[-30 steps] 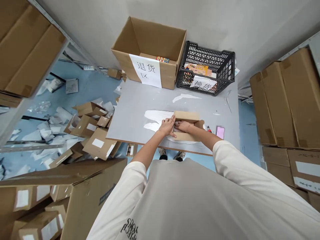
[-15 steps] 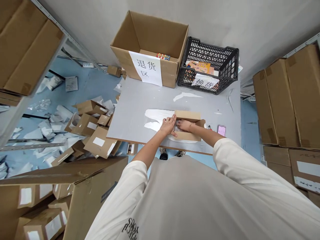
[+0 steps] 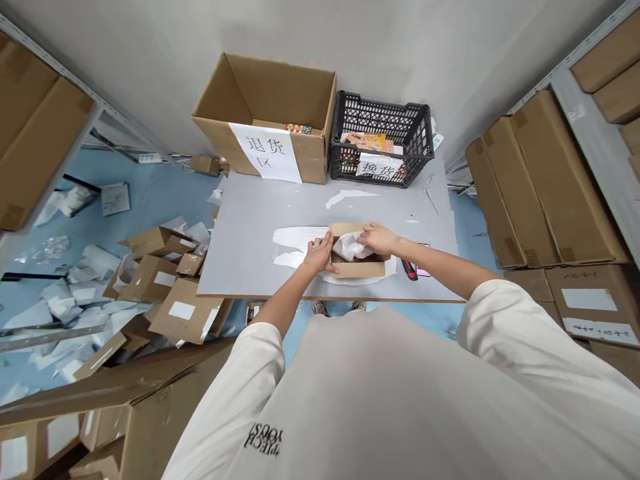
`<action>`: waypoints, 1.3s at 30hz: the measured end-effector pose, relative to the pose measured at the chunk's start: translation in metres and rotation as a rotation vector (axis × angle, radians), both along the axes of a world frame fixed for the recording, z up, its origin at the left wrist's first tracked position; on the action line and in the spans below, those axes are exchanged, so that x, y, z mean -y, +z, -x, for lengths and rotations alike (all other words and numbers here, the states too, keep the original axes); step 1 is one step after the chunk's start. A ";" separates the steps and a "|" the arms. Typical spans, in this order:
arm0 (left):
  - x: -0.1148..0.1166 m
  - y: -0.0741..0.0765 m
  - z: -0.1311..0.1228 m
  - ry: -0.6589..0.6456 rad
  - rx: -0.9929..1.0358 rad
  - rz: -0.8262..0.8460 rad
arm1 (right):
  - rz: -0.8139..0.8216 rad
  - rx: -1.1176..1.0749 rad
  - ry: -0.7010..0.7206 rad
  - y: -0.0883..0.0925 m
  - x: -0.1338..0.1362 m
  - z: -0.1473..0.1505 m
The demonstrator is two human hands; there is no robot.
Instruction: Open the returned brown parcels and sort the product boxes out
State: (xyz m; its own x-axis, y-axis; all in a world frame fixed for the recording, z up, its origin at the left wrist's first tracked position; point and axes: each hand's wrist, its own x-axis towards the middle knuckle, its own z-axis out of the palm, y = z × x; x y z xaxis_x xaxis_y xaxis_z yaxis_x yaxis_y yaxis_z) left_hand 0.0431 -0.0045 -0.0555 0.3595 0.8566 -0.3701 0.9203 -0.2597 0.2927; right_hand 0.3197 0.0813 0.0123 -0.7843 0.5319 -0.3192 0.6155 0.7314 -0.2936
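A small open cardboard box (image 3: 357, 269) lies on the grey table, on top of torn white paper (image 3: 295, 239). My left hand (image 3: 320, 255) grips the box's left end, fingers on the far side and thumb by the near flap. Out of the box's opening comes a crumpled whitish plastic wrapping (image 3: 351, 247); what it may contain is hidden. My right hand (image 3: 379, 239) pinches the right side of this wrapping above the box. Just right of the box lies a red and black box cutter (image 3: 409, 270), beside a pink-screened phone (image 3: 423, 271) partly covered by my right forearm.
At the table's back stand a large labelled carton (image 3: 215, 133) and a black plastic crate (image 3: 383, 120) with colourful packets. Opened boxes (image 3: 183, 310) and paper scraps cover the floor at left. Shelves with cartons (image 3: 555, 180) flank the table.
My right hand has risen from inside the box, pulling the whitish wrapping partly up. My left hand stays on the box's left end. The box cutter shows more fully, and the view has shifted.
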 end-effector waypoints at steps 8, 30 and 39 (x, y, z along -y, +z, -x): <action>-0.003 0.003 0.003 -0.017 -0.066 -0.008 | 0.030 -0.551 -0.713 0.046 -0.035 -0.108; -0.001 0.012 0.000 -0.009 -0.245 0.040 | 0.381 -0.411 -1.888 -0.141 0.027 -0.126; -0.002 0.007 0.004 0.018 -0.139 0.023 | 0.188 -0.445 -1.532 -0.114 0.046 -0.121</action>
